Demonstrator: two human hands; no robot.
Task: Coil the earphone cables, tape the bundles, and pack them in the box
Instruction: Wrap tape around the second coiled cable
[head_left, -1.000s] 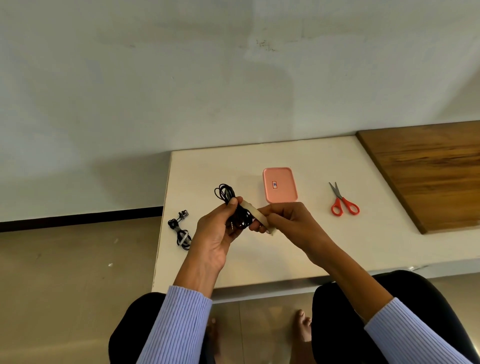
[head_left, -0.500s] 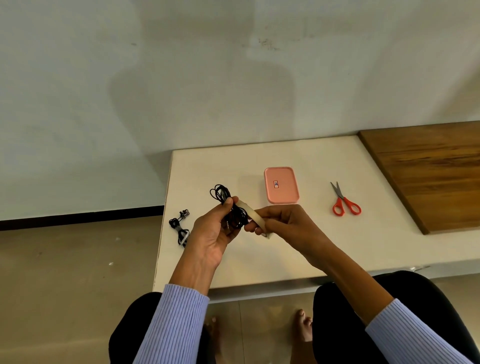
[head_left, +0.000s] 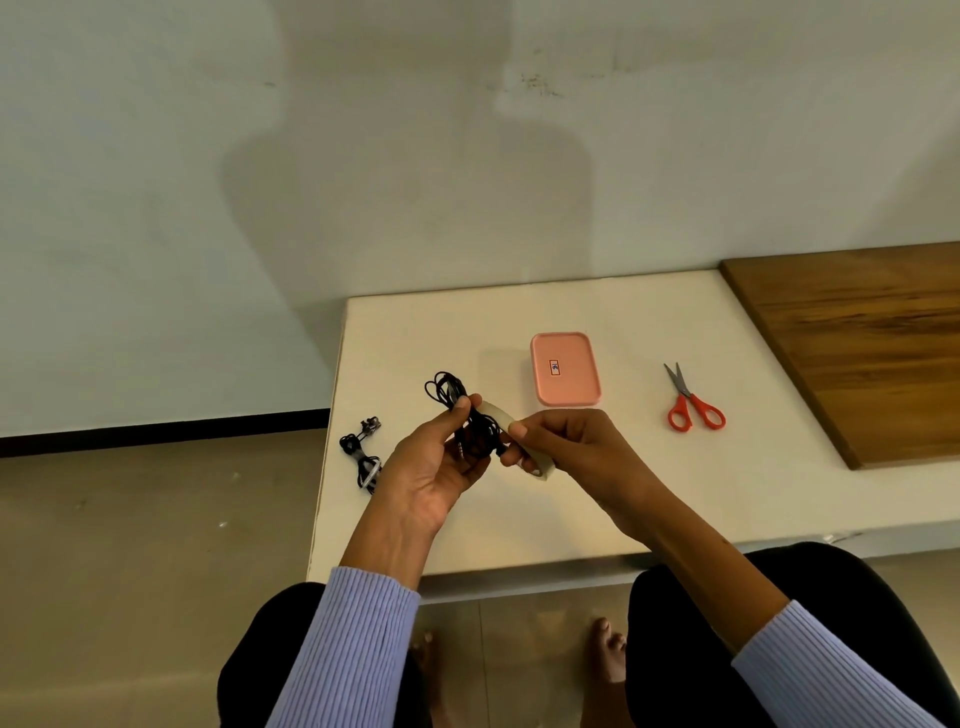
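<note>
Head view: vs a sec ago, left hand (head_left: 441, 467) has rolled the black earphone coil (head_left: 470, 421) slightly, loops now poking up; right hand (head_left: 561, 441) grips the tape roll (head_left: 519, 439), strip run to the coil, so taping looks underway, not done. Other bundle (head_left: 363, 454) lies taped at desk (head_left: 571, 519) edge. Pink box (head_left: 565, 369) lid on, contents unseen. Scissors (head_left: 693, 402) right of box.

wooden board (head_left: 862, 353); white table (head_left: 727, 493)
</note>
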